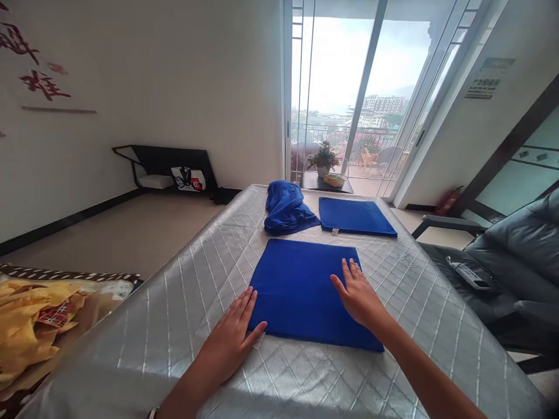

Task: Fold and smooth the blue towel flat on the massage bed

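A blue cloth (301,291), folded into a flat rectangle, lies on the silver quilted table cover (174,326) in front of me. My left hand (231,329) rests at its left edge, fingers stretched out and thumb apart near the front left corner. On the cloth's right side lies my right hand (356,291), flat with its fingers extended. Neither hand grips anything. Farther back, a second folded blue cloth (356,216) lies flat on the right, with a small white tag at its front edge. Left of that sits a crumpled blue cloth (286,206) in a loose heap.
A small black table (308,184) with a potted plant (324,157) stands beyond the far edge, before glass doors. To the right is a dark armchair (519,256) holding a power strip (469,273). Yellow bags (35,314) lie at lower left.
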Available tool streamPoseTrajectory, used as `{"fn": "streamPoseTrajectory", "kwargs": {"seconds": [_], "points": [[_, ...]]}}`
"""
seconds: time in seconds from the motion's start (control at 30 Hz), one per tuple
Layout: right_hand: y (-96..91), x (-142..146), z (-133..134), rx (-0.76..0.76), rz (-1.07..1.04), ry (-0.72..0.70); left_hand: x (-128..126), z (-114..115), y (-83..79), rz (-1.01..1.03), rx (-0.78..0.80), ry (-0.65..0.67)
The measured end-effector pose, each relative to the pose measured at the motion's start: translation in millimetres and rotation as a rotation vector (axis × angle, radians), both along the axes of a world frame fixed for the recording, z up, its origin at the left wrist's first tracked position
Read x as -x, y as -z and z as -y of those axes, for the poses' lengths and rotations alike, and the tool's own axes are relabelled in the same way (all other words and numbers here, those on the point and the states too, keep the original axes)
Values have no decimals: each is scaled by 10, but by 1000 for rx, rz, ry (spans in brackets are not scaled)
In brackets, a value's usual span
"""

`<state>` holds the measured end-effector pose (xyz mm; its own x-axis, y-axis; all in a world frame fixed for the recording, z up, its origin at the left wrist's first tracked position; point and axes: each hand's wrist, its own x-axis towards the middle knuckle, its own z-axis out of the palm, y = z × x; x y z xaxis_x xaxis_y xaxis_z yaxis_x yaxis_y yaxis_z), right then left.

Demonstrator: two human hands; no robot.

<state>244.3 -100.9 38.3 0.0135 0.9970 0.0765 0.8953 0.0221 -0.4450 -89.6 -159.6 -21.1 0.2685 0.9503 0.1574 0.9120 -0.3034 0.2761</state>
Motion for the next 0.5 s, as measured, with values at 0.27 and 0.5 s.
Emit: {"fn": "streamPoseTrajectory", "kwargs": {"seconds": [0.27,0.5], "points": [[534,-153,-107,-89,78,22,-157,-102,-372,13,112,12],[488,-150,-122,-90,8,21,-1340,-450,-825,65,119,598]]}}
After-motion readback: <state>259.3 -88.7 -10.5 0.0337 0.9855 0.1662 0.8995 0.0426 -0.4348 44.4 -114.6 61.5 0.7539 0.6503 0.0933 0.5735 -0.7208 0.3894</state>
